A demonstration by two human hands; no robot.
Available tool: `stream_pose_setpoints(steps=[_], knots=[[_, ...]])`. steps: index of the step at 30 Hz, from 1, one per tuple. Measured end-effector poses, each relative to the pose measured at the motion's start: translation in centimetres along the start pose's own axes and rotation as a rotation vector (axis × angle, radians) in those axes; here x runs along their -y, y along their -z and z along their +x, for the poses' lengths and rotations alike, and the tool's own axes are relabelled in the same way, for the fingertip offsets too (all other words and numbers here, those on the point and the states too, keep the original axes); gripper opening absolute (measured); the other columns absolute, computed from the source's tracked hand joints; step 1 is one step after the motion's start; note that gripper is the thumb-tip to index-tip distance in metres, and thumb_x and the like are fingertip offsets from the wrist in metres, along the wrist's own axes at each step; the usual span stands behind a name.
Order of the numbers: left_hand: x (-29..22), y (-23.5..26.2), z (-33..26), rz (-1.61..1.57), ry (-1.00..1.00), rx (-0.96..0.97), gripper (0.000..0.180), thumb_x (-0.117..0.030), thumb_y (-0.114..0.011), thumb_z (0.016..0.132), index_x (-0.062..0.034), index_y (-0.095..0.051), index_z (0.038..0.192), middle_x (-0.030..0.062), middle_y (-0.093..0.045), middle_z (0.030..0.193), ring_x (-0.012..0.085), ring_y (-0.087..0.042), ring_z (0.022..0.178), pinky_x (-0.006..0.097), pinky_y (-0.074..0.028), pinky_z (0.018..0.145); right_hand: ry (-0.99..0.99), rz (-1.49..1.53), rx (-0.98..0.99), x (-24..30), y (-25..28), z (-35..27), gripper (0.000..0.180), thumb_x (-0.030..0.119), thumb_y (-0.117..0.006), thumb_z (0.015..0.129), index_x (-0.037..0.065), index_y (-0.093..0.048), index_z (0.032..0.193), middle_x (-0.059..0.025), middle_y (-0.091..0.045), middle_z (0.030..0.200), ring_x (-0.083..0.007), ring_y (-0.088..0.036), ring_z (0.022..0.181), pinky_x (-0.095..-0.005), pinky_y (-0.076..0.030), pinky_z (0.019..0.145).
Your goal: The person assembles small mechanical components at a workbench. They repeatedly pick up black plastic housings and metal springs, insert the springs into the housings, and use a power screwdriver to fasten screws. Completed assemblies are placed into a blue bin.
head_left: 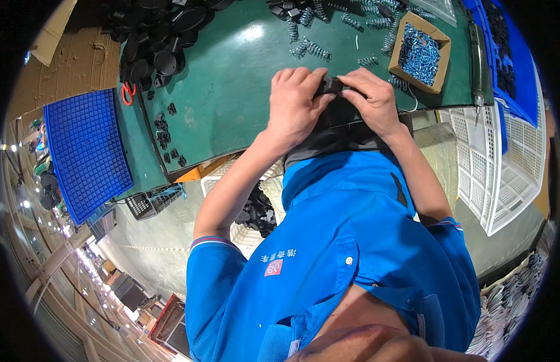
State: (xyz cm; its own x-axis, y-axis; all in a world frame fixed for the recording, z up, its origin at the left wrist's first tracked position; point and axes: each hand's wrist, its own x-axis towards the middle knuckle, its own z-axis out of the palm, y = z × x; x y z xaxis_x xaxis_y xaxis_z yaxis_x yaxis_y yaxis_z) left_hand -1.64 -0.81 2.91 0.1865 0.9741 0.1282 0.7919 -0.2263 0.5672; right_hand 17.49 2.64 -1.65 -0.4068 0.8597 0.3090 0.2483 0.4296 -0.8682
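Note:
Near the front edge of the green worktable (232, 78), both hands meet over a small black plastic part (330, 85). My left hand (294, 101) is closed on its left side, with the fingers curled over it. My right hand (374, 101) pinches the other side between thumb and fingers. Much of the part is hidden by the fingers, so its exact kind cannot be made out. Metal coil springs (316, 51) lie just beyond the hands. Right of my right hand stands an open cardboard box (417, 82) full of small bluish screws (420, 51).
Black round parts (165, 62) are heaped at the far left, beside red-handled scissors (128, 94). Small black pieces (162, 134) lie nearer. A blue gridded tray (90, 157) sits left. A power screwdriver (478, 72), a blue bin (518, 108) and white crates (473, 157) are right.

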Motion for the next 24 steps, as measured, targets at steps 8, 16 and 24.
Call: stream_pose_setpoints(steps=[8,16,24], knots=[[0.5,-2.5,0.1,0.009,0.034,0.04,0.041,-0.024,-0.074,0.075,-0.006,-0.066,0.111,0.009,-0.06,0.095,0.0307,-0.055,0.092,0.041,-0.041,0.085,0.051,-0.457,0.115,-0.9,-0.2,-0.4,0.013,0.001,-0.064,0.073,0.004,-0.062,0.086,-0.0095,-0.058,0.082,-0.0289,-0.063,0.075,-0.0391,-0.051,0.062],[-0.8,-2.1,1.1,0.222,0.026,0.215,0.036,-0.024,-0.074,0.075,-0.0056,-0.067,0.105,0.0074,-0.058,0.094,0.0288,-0.057,0.094,0.042,-0.043,0.082,0.069,-0.446,0.179,-1.2,0.3,-0.5,0.02,0.003,-0.067,0.074,0.004,-0.063,0.093,-0.0087,-0.058,0.086,-0.0284,-0.064,0.076,-0.0389,-0.052,0.062],[-1.0,-2.7,1.0,0.437,-0.059,0.242,0.04,-0.024,-0.074,0.075,-0.0067,-0.065,0.109,0.0073,-0.057,0.097,0.0262,-0.056,0.097,0.043,-0.041,0.084,-0.412,-0.839,-0.366,-1.7,17.5,1.3,0.067,0.053,-0.065,0.077,0.007,-0.06,0.125,-0.0113,-0.068,0.099,-0.0254,-0.067,0.085,-0.0376,-0.052,0.076]])
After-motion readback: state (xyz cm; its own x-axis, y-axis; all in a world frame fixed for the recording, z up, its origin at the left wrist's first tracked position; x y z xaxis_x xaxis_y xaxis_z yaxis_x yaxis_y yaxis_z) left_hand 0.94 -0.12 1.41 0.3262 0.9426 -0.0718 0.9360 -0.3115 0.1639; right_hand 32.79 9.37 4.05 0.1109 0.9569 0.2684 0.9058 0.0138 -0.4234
